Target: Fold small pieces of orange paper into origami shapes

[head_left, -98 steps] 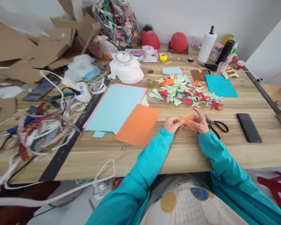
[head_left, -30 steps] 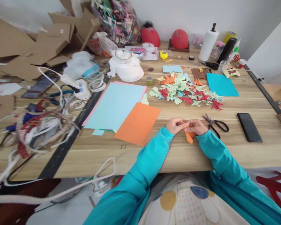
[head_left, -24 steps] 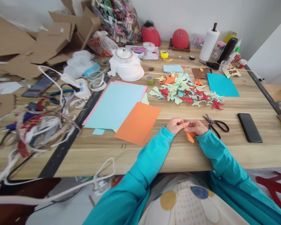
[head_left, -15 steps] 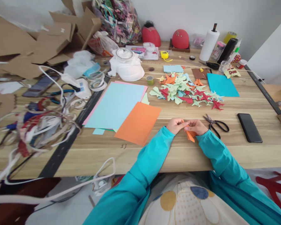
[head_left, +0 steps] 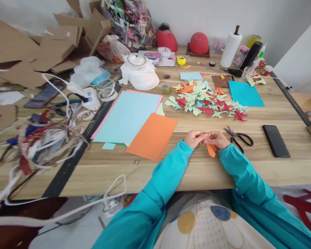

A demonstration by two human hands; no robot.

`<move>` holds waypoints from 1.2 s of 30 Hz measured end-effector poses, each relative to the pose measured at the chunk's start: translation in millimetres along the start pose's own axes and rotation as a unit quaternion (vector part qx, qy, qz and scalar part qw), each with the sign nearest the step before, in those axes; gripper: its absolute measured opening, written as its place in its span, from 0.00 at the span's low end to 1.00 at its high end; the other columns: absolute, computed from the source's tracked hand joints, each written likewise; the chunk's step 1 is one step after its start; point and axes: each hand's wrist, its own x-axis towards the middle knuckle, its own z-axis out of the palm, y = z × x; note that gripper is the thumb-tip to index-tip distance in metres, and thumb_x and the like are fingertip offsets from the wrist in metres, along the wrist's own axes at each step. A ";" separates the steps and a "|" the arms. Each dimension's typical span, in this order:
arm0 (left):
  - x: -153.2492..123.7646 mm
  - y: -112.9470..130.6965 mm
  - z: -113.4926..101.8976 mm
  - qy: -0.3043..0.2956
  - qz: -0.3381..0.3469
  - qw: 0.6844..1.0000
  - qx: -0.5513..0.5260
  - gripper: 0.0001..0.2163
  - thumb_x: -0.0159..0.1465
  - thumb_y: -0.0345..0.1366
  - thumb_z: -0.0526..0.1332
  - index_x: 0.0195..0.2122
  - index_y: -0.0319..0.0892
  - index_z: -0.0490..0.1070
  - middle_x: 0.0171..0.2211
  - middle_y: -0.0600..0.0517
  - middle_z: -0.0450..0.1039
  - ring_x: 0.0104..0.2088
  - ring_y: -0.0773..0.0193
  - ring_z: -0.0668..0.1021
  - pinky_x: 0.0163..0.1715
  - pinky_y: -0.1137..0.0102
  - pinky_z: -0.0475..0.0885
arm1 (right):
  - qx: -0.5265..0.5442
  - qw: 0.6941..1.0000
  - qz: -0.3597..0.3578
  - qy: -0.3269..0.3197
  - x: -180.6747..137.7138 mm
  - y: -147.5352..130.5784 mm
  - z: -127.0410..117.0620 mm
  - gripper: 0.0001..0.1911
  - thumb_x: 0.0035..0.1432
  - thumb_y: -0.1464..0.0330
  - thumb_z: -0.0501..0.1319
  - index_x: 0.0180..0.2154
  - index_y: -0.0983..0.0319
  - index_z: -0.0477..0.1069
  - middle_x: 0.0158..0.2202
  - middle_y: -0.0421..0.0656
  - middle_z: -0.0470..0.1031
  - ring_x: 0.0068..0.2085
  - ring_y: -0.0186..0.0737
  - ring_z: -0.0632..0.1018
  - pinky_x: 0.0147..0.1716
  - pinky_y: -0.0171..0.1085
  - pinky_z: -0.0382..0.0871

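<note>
A small folded orange paper [head_left: 211, 150] is pinched between both hands above the front of the table. My left hand [head_left: 195, 139] has thumb and fingers closed on its upper left end. On the other side my right hand [head_left: 217, 139] grips it, with loose flaps hanging down below the fingers. The hands partly hide the paper's shape. Just right of my right hand lies a pair of black-handled scissors [head_left: 238, 137]. Flat orange sheets [head_left: 152, 137] lie to the left of my hands. Beyond my hands is a heap of folded paper figures [head_left: 202, 98] in green, red, orange and blue.
Light blue sheets [head_left: 129, 110] lie left of the orange ones. A phone [head_left: 276, 141] rests at the right, a turquoise sheet [head_left: 246, 94] behind it. Tangled cords and ribbons [head_left: 52, 141] cover the left side, with cardboard [head_left: 54, 45] behind. A tape measure [head_left: 181, 61] sits at the back.
The hands stay in almost the same place. The hanging orange flaps have shifted slightly, and a little more of the paper shows below the fingers.
</note>
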 end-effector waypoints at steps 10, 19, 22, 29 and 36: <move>2.6 -1.0 -3.1 0.017 0.030 0.999 -0.017 0.19 0.54 0.51 0.55 0.18 0.38 0.62 0.14 0.57 0.62 0.13 0.75 0.63 0.14 0.76 0.57 | -0.003 1.000 0.009 0.012 1.8 2.6 -3.8 0.15 0.29 0.66 0.71 0.22 0.64 0.71 0.20 0.39 0.74 0.22 0.31 0.73 0.24 0.30 0.65; 3.7 -4.1 -4.6 0.063 0.036 0.997 -0.003 0.18 0.55 0.49 0.56 0.19 0.39 0.62 0.13 0.58 0.61 0.12 0.75 0.63 0.14 0.76 0.58 | 0.007 0.999 0.046 0.026 -0.2 -0.7 -1.5 0.16 0.26 0.68 0.72 0.24 0.64 0.74 0.20 0.39 0.75 0.21 0.31 0.73 0.22 0.30 0.65; 4.6 -4.5 -4.1 0.059 0.036 0.998 -0.013 0.18 0.55 0.49 0.56 0.19 0.39 0.63 0.14 0.58 0.61 0.12 0.75 0.63 0.13 0.76 0.58 | 0.013 0.999 0.043 0.027 0.4 0.6 -2.0 0.15 0.26 0.69 0.72 0.23 0.64 0.74 0.20 0.38 0.74 0.20 0.30 0.72 0.21 0.30 0.64; 3.1 -0.3 -4.7 0.045 0.046 0.998 0.009 0.17 0.56 0.48 0.55 0.19 0.39 0.62 0.15 0.58 0.62 0.13 0.75 0.64 0.15 0.76 0.59 | 0.002 0.999 0.041 0.019 1.1 4.1 -3.7 0.15 0.28 0.71 0.72 0.24 0.64 0.74 0.21 0.37 0.74 0.21 0.30 0.72 0.22 0.31 0.64; 0.7 2.8 -5.7 0.028 0.066 0.996 0.055 0.14 0.58 0.44 0.53 0.22 0.39 0.62 0.15 0.58 0.61 0.14 0.75 0.64 0.17 0.76 0.60 | 0.001 0.999 0.043 0.015 0.0 1.0 -3.5 0.15 0.26 0.71 0.72 0.24 0.65 0.74 0.20 0.37 0.74 0.21 0.29 0.71 0.22 0.30 0.63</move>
